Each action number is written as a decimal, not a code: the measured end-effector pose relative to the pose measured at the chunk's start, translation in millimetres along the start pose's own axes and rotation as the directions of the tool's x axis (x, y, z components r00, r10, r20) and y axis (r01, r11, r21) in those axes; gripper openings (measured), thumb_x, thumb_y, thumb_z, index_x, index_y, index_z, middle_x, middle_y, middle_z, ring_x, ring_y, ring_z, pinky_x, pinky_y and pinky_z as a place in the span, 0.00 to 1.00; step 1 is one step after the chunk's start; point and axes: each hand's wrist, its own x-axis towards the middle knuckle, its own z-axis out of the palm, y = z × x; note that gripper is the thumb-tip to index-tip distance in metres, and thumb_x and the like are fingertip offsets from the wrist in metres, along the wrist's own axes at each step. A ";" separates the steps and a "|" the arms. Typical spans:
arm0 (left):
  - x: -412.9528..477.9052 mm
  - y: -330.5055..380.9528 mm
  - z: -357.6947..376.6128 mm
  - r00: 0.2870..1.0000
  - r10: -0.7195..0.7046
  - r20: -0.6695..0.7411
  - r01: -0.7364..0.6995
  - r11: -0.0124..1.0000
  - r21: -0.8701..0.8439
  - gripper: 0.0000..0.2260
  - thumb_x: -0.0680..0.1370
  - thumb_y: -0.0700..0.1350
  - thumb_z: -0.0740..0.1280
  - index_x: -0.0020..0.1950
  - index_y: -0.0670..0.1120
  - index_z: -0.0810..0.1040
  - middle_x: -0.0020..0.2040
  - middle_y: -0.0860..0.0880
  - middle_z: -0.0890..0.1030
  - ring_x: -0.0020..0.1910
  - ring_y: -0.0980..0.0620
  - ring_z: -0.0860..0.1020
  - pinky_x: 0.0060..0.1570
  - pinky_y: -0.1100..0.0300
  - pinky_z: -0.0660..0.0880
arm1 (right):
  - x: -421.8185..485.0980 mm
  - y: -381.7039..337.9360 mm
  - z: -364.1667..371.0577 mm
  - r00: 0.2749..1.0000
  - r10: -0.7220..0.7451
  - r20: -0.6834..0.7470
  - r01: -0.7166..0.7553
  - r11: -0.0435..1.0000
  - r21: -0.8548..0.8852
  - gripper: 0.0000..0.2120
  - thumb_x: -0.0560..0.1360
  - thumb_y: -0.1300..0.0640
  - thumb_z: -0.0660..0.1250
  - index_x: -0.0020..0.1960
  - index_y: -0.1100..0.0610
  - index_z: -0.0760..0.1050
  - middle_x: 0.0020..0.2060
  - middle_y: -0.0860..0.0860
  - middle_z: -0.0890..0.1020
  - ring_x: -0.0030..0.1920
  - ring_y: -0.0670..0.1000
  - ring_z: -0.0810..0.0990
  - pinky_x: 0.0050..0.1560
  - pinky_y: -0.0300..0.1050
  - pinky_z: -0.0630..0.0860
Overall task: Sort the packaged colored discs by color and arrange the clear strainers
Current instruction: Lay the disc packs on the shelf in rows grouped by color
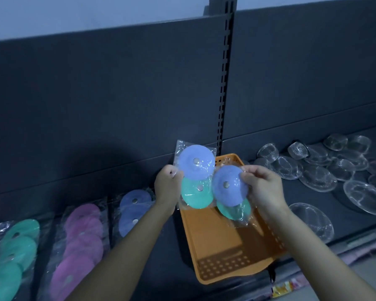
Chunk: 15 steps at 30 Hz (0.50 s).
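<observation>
**Two mixed packs held over tray, not yet shelved**

Position: Both packs are in the air above the orange tray, in front of the shelf's back panel. The left hand holds the left pack. The right hand holds the right pack. The two packs overlap slightly at the middle.

Grip: On each hand the fingers are curled together, pinching the film at the pack's outer edge. The thumb contact itself is partly hidden.

Contents: Each pack shows a blue disc above a green one in a clear sleeve.

Shelf: To the left lie rows of green packs, pink packs and blue packs. The clear strainers lie loosely overlapped to the right.

Handling assessment: The packs appear light and floppy. The film looks slick and crinkled, so an edge pinch on film alone is likely to slip or let the pack swing. A firmer hold would pinch through the sleeve onto a disc rim. The discs look thin and flexible, not fragile.

Risk: With two colours in each pack, the correct row is not evident.
</observation>
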 end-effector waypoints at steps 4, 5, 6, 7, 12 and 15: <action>-3.5 -5.2 -15.3 0.999 -0.034 -0.011 0.033 0.997 -0.068 0.05 0.71 0.39 0.63 0.42 0.49 0.74 0.37 0.52 0.78 0.35 0.51 0.74 0.37 0.55 0.72 | -9.0 -12.7 -1.9 0.997 -0.066 -0.049 0.071 0.991 0.114 0.09 0.71 0.68 0.67 0.39 0.56 0.81 0.31 0.48 0.81 0.31 0.48 0.77 0.32 0.41 0.75; -4.0 -7.0 -18.1 0.999 -0.045 -0.003 0.045 0.998 -0.048 0.05 0.71 0.40 0.63 0.41 0.50 0.74 0.37 0.52 0.79 0.35 0.51 0.75 0.36 0.54 0.73 | -10.8 -14.1 -1.2 0.996 -0.069 -0.059 0.077 0.985 0.151 0.08 0.72 0.68 0.66 0.40 0.57 0.80 0.31 0.48 0.81 0.32 0.48 0.77 0.32 0.41 0.75; -4.6 -8.6 -20.4 0.998 -0.062 0.011 0.063 0.998 -0.019 0.04 0.72 0.40 0.62 0.40 0.49 0.74 0.37 0.50 0.79 0.36 0.50 0.76 0.37 0.52 0.74 | -12.8 -15.0 0.5 0.997 -0.057 -0.050 0.066 0.978 0.199 0.09 0.73 0.69 0.65 0.41 0.58 0.80 0.32 0.49 0.80 0.32 0.48 0.76 0.33 0.41 0.75; -5.3 -10.5 -22.0 0.997 -0.076 0.030 0.076 0.997 0.001 0.03 0.73 0.41 0.62 0.40 0.47 0.72 0.37 0.49 0.80 0.36 0.49 0.77 0.37 0.52 0.75 | -15.0 -14.8 3.0 0.999 -0.035 -0.020 0.039 0.970 0.240 0.09 0.73 0.70 0.64 0.41 0.59 0.79 0.34 0.51 0.80 0.33 0.49 0.76 0.34 0.42 0.75; -12.2 -7.7 -26.4 0.993 0.074 0.090 -0.078 0.996 0.037 0.09 0.73 0.37 0.64 0.33 0.44 0.69 0.25 0.56 0.70 0.25 0.59 0.67 0.25 0.67 0.64 | -30.7 1.1 23.3 0.956 0.183 0.230 -0.211 0.972 0.101 0.08 0.74 0.71 0.64 0.42 0.63 0.79 0.32 0.56 0.81 0.31 0.52 0.78 0.32 0.43 0.78; -14.0 -2.5 -31.2 0.991 -0.017 0.134 0.037 0.988 -0.149 0.08 0.74 0.36 0.63 0.36 0.41 0.71 0.28 0.52 0.73 0.29 0.57 0.71 0.32 0.64 0.70 | -33.7 12.1 33.9 0.919 0.274 0.284 -0.309 0.947 0.085 0.07 0.74 0.71 0.64 0.43 0.64 0.80 0.33 0.57 0.83 0.31 0.53 0.80 0.33 0.46 0.79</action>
